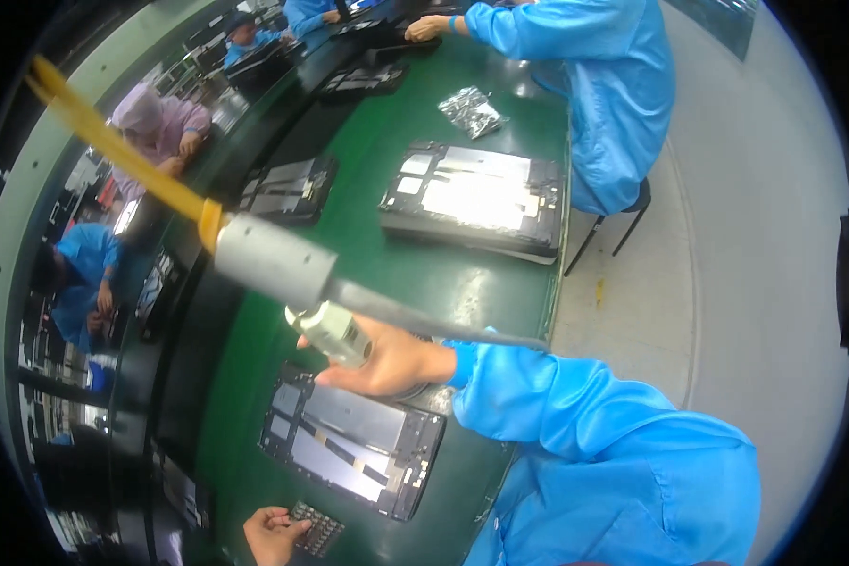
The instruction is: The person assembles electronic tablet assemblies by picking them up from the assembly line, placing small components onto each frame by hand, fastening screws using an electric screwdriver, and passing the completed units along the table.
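My right hand point(387, 358) is wrapped around the pale lower part of a hanging electric screwdriver point(274, 259), its grey upper body slung from a yellow strap. The tool's tip is hidden. Just below that hand, an opened tablet body point(344, 448) lies on the green table, with silver plates, a dark frame and a black ribbon strip. At the bottom edge, my left hand point(272, 536) has its fingers closed on the corner of a small dark tray point(318, 528) with rows of little pockets, beside the tablet's near end.
A stack of similar tablet bodies point(472, 193) stands farther up the table, with a crumpled silver bag point(472, 113) beyond it. Along the left runs a dark conveyor carrying more tablet bodies point(291, 189). A co-worker in blue point(613, 94) sits at the far right; others work across the line.
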A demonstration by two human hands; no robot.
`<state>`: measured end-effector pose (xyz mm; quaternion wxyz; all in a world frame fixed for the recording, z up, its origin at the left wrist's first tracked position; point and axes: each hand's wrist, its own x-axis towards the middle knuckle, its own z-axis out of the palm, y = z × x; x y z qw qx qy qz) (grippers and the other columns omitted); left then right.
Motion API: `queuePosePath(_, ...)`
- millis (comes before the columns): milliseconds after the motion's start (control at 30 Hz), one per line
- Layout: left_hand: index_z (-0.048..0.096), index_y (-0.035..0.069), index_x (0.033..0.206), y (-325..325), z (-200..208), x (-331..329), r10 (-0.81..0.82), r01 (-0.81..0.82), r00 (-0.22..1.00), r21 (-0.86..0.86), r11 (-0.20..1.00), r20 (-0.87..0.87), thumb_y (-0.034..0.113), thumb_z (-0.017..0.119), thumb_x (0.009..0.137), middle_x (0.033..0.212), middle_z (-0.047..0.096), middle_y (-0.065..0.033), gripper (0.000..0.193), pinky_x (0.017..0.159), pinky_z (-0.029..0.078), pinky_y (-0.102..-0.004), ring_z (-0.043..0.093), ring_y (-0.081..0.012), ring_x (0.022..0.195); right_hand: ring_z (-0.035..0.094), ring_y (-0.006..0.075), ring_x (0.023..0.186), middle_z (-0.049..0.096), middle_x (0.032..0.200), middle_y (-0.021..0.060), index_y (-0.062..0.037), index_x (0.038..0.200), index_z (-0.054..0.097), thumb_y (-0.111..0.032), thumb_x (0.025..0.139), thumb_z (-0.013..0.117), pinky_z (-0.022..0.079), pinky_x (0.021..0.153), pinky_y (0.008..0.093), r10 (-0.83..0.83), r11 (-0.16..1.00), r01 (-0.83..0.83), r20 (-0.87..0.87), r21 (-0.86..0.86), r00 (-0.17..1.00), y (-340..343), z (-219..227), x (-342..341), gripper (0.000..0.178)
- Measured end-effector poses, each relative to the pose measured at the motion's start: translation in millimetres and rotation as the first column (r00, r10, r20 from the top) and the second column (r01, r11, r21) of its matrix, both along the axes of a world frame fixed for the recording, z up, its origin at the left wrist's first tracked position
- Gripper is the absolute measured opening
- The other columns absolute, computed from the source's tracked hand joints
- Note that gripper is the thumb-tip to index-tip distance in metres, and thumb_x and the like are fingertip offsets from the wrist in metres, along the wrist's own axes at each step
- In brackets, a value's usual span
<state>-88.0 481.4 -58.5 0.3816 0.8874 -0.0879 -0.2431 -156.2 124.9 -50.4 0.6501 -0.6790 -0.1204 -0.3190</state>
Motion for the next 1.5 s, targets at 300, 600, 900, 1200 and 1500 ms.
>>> queuePosePath(300,0.065,-0.002,0.081,19,-28,10,-0.080,0.061,0.945,0.070,0.996,0.317,0.000,0.073,0.070,0.071,0.063,-0.0031,0.014,0.061,0.047,-0.0230,0.054,-0.0099,0.062,0.056,0.0158,0.073,0.060,0.084,0.0082,-0.0029,0.107,0.056,-0.012,0.071,0.070,0.045,0.066,0.0288,0.003,1.000,-0.003,-0.017,-0.004,1.000,-6,10,-4,0.040)
queuePosePath(600,0.057,0.000,0.072,-12,9,-64,-0.051,-0.048,0.651,0.108,0.993,0.757,-0.001,0.065,0.073,0.071,0.058,-0.0113,0.008,0.057,0.046,-0.0307,0.056,-0.0220,0.062,0.056,0.0199,0.081,0.059,0.096,0.0078,-0.0035,0.113,0.053,-0.022,0.071,0.074,0.046,0.070,0.0345,-0.059,0.991,0.065,-0.059,0.116,0.997,4,-17,-2,0.051)
queuePosePath(900,0.066,-0.002,0.079,-43,-4,-119,0.189,-0.021,0.798,-0.287,0.958,0.573,-0.007,0.066,0.071,0.075,0.064,-0.0139,0.010,0.061,0.050,-0.0271,0.064,-0.0207,0.067,0.052,0.0124,0.051,0.053,0.060,0.0061,0.0020,0.080,0.065,-0.007,0.081,0.063,0.040,0.045,0.0238,0.155,0.985,-0.153,0.021,-0.085,0.988,0,0,-1,0.009)
queuePosePath(1200,0.067,-0.003,0.087,-57,-11,-107,0.216,-0.104,0.961,-0.500,0.860,0.171,-0.006,0.065,0.074,0.075,0.066,-0.0089,0.014,0.058,0.049,-0.0227,0.062,-0.0131,0.066,0.047,0.0119,0.049,0.047,0.058,0.0038,0.0097,0.116,0.047,-0.011,0.079,0.059,0.044,0.051,0.0279,0.089,0.983,-0.094,-0.038,-0.156,0.995,8,-4,-6,0.044)
queuePosePath(1500,0.067,0.000,0.087,-79,-30,-103,0.158,-0.039,0.955,-0.426,0.904,0.249,-0.002,0.066,0.076,0.079,0.062,-0.0045,0.012,0.052,0.042,-0.0190,0.055,-0.0070,0.060,0.047,0.0115,0.047,0.045,0.058,0.0020,0.0074,0.116,0.049,-0.012,0.078,0.059,0.044,0.048,0.0280,0.046,0.986,-0.051,-0.036,-0.161,0.998,8,-1,-5,0.044)
